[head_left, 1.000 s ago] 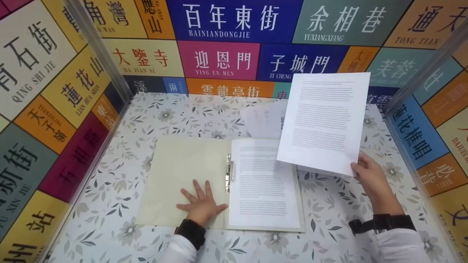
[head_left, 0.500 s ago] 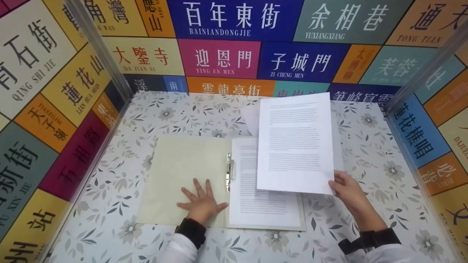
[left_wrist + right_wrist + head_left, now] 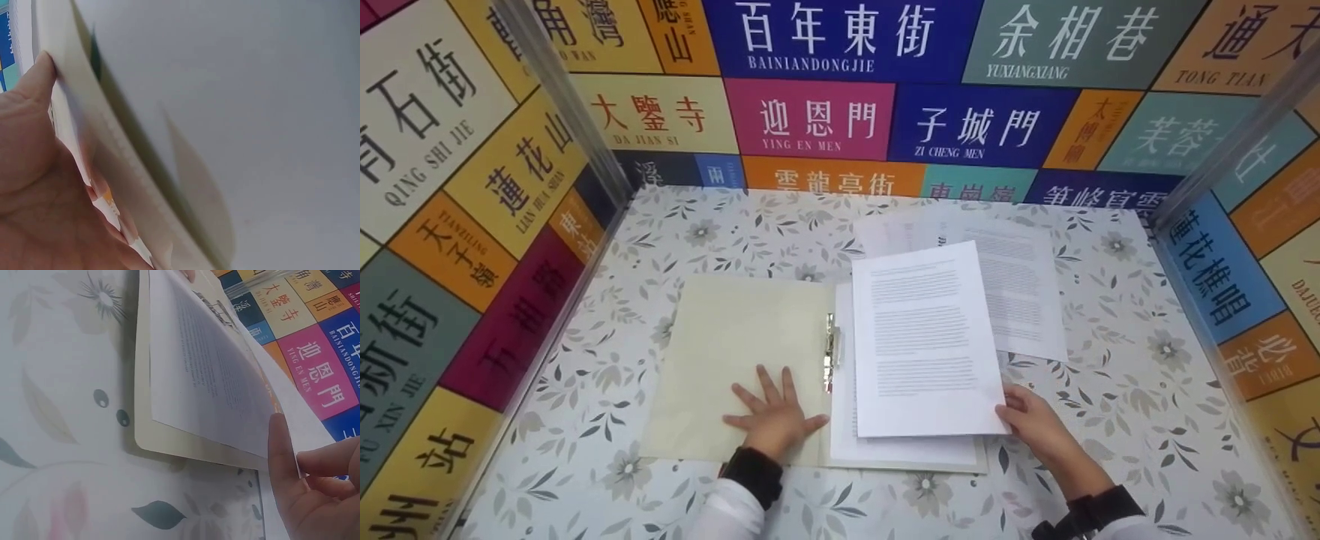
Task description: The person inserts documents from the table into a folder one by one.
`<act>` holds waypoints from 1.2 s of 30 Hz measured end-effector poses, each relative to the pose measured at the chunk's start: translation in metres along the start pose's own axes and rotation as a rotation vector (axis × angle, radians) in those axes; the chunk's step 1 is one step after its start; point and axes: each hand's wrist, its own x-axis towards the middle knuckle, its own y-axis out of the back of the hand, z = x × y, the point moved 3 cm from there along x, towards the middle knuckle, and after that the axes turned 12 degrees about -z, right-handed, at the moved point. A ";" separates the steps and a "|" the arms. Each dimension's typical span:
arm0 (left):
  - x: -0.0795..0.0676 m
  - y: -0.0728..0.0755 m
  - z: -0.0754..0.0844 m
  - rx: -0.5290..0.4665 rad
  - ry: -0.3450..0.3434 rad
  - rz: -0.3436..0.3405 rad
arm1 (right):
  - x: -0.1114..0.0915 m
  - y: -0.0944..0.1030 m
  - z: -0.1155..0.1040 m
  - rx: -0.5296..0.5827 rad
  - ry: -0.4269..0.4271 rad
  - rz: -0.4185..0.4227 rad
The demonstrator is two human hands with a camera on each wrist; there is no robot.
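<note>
A cream folder (image 3: 735, 322) lies spread out on the table, a metal clip (image 3: 830, 349) along its spine. My left hand (image 3: 774, 420) rests on the folder's left cover with its fingers spread. My right hand (image 3: 1035, 424) pinches the lower right edge of a printed sheet of paper (image 3: 922, 412), thumb on one face and fingers on the other. That sheet is tilted over the folder's right side and mostly hides the printed page (image 3: 911, 451) beneath it. In the right wrist view the thumb and fingers (image 3: 281, 450) meet at the sheet's edge.
More printed papers (image 3: 1027, 292) lie flat behind the folder at the back right, partly covered by the held sheet. The table (image 3: 607, 360) has a leaf-and-flower pattern. Colourful sign-covered walls (image 3: 810, 120) stand at the back and both sides.
My right hand has brought the held sheet left and down, from the back right to over the folder's right side. The loose papers behind have come into sight. My left hand stays put.
</note>
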 end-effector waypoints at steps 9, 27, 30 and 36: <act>0.002 -0.004 -0.001 0.002 -0.036 0.016 | 0.000 -0.019 0.013 -0.009 -0.028 -0.038; 0.002 -0.003 -0.002 -0.007 -0.033 0.006 | 0.002 -0.037 0.019 0.054 -0.030 -0.008; 0.002 -0.003 -0.002 -0.010 -0.034 0.011 | 0.002 -0.039 0.019 0.056 -0.032 -0.003; 0.002 -0.002 0.000 -0.003 -0.014 0.009 | 0.003 -0.041 0.018 0.052 -0.025 -0.005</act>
